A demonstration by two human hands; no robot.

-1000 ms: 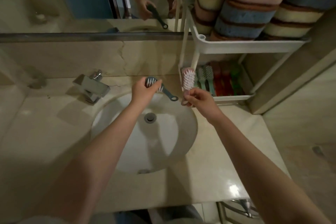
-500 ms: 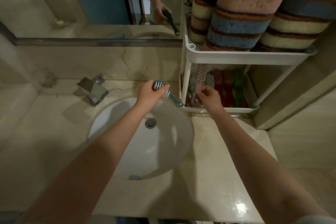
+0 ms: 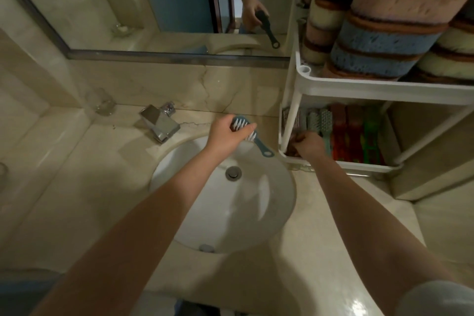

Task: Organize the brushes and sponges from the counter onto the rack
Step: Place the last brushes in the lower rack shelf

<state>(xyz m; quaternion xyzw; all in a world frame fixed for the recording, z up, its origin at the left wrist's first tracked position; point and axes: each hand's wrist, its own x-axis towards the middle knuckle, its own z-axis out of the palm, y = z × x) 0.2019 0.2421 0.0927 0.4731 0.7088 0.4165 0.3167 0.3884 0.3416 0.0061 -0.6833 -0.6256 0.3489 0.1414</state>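
Marble surface [image 3: 77, 187]: left hand [image 3: 225, 133] clasps the likely light, stiff blue brush [image 3: 252, 139] by its head over the sink [image 3: 256, 202], handle free; right hand [image 3: 309, 145] grips the other brush [image 3: 302, 120] inside the rack [image 3: 359, 165], lower shelf.

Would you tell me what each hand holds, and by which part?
Left hand grips the blue brush by its bristled head; the right hand is inside the rack, its hold unclear.

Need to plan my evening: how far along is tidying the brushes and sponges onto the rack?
Done: sponges fill the upper shelf, brushes line the lower shelf. In hand: the right hand reaches into that shelf's left end; the left hand holds a blue brush over the sink. Left: racking that brush.
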